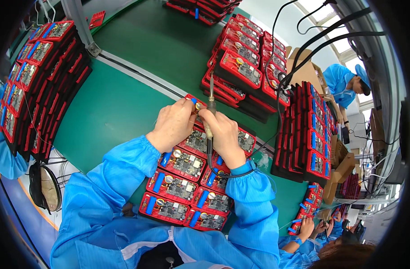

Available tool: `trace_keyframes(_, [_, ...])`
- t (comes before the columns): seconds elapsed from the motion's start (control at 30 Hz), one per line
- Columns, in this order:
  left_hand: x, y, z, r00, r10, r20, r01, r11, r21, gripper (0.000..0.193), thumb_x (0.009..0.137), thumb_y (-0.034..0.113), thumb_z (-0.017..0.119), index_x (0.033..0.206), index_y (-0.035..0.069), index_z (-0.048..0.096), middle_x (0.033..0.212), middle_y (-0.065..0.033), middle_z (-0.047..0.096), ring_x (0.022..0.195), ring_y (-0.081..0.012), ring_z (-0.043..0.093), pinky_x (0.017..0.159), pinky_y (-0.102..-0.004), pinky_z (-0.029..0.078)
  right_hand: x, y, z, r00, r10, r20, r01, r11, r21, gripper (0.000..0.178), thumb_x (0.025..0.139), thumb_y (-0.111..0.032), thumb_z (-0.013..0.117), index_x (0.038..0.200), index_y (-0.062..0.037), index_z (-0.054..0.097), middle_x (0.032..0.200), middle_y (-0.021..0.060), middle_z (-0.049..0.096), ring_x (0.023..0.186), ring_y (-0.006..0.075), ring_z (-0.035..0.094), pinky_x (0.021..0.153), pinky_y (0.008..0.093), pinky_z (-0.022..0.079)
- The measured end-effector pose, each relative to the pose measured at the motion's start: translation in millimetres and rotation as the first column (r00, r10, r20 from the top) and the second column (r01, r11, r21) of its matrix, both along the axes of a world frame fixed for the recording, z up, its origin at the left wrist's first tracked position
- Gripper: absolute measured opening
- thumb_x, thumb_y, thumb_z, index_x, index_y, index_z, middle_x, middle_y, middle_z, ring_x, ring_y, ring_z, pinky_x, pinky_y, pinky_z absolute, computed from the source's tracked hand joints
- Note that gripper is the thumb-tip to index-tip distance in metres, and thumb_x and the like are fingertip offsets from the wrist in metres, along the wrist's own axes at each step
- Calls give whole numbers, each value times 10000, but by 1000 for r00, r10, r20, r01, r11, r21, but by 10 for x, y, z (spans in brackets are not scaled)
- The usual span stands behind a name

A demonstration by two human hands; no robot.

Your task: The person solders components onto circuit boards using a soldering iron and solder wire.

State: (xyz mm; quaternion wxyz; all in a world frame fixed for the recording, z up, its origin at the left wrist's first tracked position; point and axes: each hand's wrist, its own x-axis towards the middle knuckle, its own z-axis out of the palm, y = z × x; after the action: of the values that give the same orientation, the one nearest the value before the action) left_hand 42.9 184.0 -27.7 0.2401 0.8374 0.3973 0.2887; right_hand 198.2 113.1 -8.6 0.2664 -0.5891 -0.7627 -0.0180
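Note:
Both my hands meet over the far end of a red tray [169, 198] that holds several green circuit boards with round silver cells and blue strips. My right hand [224, 136] is closed around a soldering iron [211, 95]; its metal tip points away from me and its black cable runs back over my wrist. Close beside it, my left hand [171, 125] has thumb and fingers pinched together at a board [197, 102] in the tray's far corner. Whatever those fingertips hold is hidden.
Tall stacks of similar trays stand at left [32, 85], far centre [243, 60] and right [303, 134]. A metal rail [138, 76] crosses the green bench [106, 116]. Black cables [299, 62] hang at right. Co-workers in blue [341, 83] are on the right, near cardboard boxes [341, 172].

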Motion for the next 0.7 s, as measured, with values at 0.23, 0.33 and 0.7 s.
trace_keyframes(0.23, [18,32,-111,998,-18,-55,14,997,-72,159,763,128,653,901,63,608,851,-147,627,794,-356,631,670,-454,521,-40,88,-133,1000,-14,-17,15,997,75,340,736,-49,611,1051,-171,651,755,86,586,702,282,615,553,393,476])
trace_keyframes(0.33, [-12,39,-97,992,-91,85,94,995,-31,121,794,133,635,892,62,631,829,-131,633,789,-346,633,670,-449,521,-60,85,-81,1000,-15,-5,16,997,77,265,731,-23,626,971,-133,634,769,109,592,701,304,610,558,400,473])
trace_keyframes(0.7, [-109,154,-83,968,-202,150,224,963,-152,140,825,140,646,925,44,666,854,-130,661,804,-334,643,678,-433,506,-67,24,86,988,7,155,-15,999,47,257,728,-27,617,971,-110,610,758,96,553,711,292,592,553,401,464])
